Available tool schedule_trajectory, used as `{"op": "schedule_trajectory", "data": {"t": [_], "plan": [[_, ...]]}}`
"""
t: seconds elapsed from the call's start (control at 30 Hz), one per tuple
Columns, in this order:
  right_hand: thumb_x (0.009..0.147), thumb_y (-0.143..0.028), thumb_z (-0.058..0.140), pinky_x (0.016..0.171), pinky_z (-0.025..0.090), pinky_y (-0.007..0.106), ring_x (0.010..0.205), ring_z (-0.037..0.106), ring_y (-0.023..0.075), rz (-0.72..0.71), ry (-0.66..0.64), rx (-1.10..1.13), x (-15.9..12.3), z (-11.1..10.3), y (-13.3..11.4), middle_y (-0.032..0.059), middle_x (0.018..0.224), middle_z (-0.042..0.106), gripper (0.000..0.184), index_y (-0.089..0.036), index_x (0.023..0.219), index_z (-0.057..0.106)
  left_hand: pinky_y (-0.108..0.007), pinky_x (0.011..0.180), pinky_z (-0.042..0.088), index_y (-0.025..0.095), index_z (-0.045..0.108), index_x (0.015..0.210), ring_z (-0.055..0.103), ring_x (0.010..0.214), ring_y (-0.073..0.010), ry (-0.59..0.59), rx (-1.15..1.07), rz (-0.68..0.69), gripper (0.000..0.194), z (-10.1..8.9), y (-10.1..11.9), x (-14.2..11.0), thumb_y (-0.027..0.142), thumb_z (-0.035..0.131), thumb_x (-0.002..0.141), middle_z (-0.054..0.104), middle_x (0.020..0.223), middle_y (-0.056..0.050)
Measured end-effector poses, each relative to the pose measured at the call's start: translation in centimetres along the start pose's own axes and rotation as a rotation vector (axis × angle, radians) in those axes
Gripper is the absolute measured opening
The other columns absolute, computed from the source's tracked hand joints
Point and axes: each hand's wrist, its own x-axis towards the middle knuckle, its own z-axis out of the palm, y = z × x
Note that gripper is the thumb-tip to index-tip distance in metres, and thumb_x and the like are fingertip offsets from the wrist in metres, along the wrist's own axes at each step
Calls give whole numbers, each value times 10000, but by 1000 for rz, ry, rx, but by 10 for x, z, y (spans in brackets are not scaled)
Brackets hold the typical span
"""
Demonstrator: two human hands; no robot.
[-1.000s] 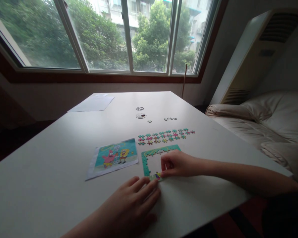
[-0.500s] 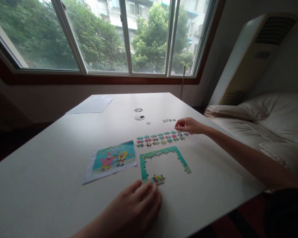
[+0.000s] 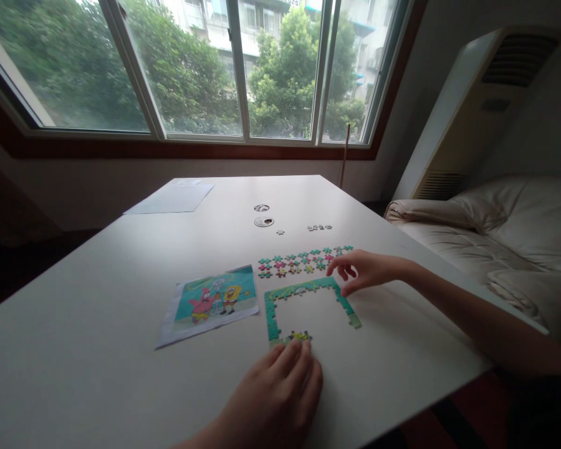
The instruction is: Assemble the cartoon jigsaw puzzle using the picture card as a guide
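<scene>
A partly joined jigsaw puzzle border [image 3: 272,315] lies on the white table, with a gap at its lower right. My left hand [image 3: 280,386] rests palm down, fingers bent and loosely spread, its fingertips touching the border's lower edge. My right hand [image 3: 367,268] is over the upper right corner of the border, thumb and index finger apart, and no piece shows between them. Behind it, loose colourful puzzle pieces [image 3: 303,262] lie in rows, some covered by the hand. Left of the border is a printed cartoon picture sheet [image 3: 217,296].
Farther back lie several pale puzzle pieces [image 3: 319,227], one lone piece [image 3: 280,232] and two round items [image 3: 263,222]. A white sheet [image 3: 171,198] is at the far left of the table [image 3: 98,349]. A sofa [image 3: 509,231] stands to the right.
My right hand has moved toward me, from the far right end of the loose rows to the border's upper right corner. My left hand has slid slightly right along the lower edge.
</scene>
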Motion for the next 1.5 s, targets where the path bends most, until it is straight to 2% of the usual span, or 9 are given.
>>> {"op": "schedule_trajectory", "data": {"t": [0.2,0.43,0.57,0.73,0.87,1.03,1.23,1.37,1.5], "plan": [[616,-493,713,588,365,201,658,515,113,30,-25,-100,-12,16,-20,-9,760,569,613,-216,1133,537,-347,806,505,86,571,1065,582,979,-254,-13,-37,-7,276,-2,0,-3,126,397,854,610,1111,-156],[613,-494,718,582,354,207,644,512,118,68,-12,-120,-12,20,-22,-9,746,561,643,-215,1156,518,-344,792,509,76,568,1080,583,987,-257,3,-18,-5,301,-4,2,-3,116,353,874,612,1115,-161],[634,-502,697,581,363,206,640,496,108,27,-21,-61,-13,16,-18,-7,751,543,627,-195,1152,522,-334,769,504,83,571,1070,584,968,-250,32,2,-15,293,-4,3,-2,120,351,880,618,1104,-158],[783,-509,529,552,352,209,590,454,95,44,115,13,-6,-7,4,-8,671,513,444,-147,1032,587,-322,754,491,96,576,1039,584,948,-231,67,13,-43,273,-2,6,-2,119,363,869,621,1091,-151],[779,-469,529,558,352,215,586,478,102,163,236,-105,16,-32,32,10,647,562,364,-134,857,646,-332,754,486,108,578,1034,593,928,-226,92,17,-57,271,1,6,-3,121,365,867,631,1082,-132],[754,-363,568,615,386,217,673,548,124,325,324,-223,56,-53,73,41,767,644,266,-152,867,685,-334,759,474,123,572,1037,588,929,-221,84,27,-63,253,3,6,-4,138,386,866,625,1093,-125],[741,-351,594,667,402,226,738,578,144,402,366,-233,98,-57,102,65,847,668,302,-151,944,695,-323,744,465,131,579,1018,580,921,-214,126,38,-71,236,6,6,-3,150,396,869,632,1073,-112],[722,-386,621,682,402,229,750,587,148,412,360,-231,114,-55,106,69,880,671,360,-148,983,688,-323,744,461,129,582,1018,577,924,-213,121,34,-71,244,6,6,-3,154,384,878,637,1065,-109],[687,-378,655,669,404,235,749,588,155,422,326,-208,123,-56,106,77,863,670,351,-131,933,698,-329,747,458,127,579,1024,573,931,-216,114,39,-63,242,5,6,-5,154,390,876,631,1076,-114]]}}
